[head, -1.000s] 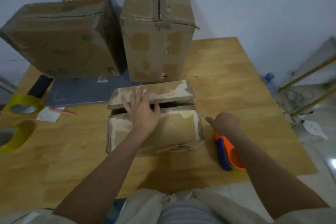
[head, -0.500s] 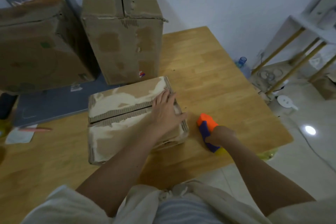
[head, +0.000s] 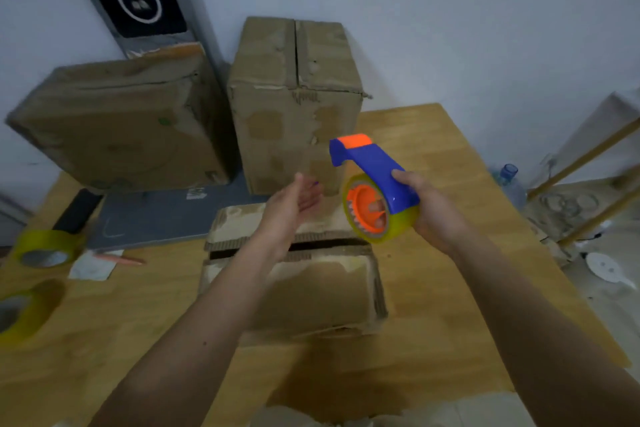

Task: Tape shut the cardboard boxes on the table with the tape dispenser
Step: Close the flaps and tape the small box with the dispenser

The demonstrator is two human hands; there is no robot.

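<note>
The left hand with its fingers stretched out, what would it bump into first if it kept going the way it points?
Probably the blue and orange tape dispenser with its yellowish roll, held up by the right hand. The open left hand points toward it. Depth is unclear, so it could pass by and meet the tall upright cardboard box behind.

Makeshift packing room, worn cardboard boxes (head: 294, 97) against a bare wall, spare tape rolls (head: 43, 248) left of them on a wooden table (head: 450, 288)
</note>
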